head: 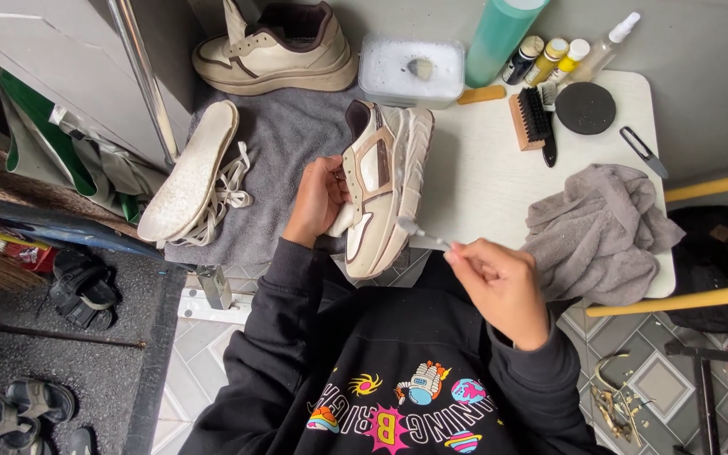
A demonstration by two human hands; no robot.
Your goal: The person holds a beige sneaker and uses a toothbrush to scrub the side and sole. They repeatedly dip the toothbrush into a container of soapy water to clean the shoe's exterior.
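Two hands are raised over the near edge of a white table. A cream and brown sneaker is gripped by the left hand — fingers curled around its upper side, wrist bent inward, the sole turned toward the right. A thin small brush is pinched between the fingertips of the right hand, whose forearm is angled up from the lower right; the brush tip is set against the sneaker's sole edge. A grey towel is spread under the sneaker, with a removed insole and laces to the left. A crumpled grey cloth is seen just beside the right hand — a second sneaker sits farther back.
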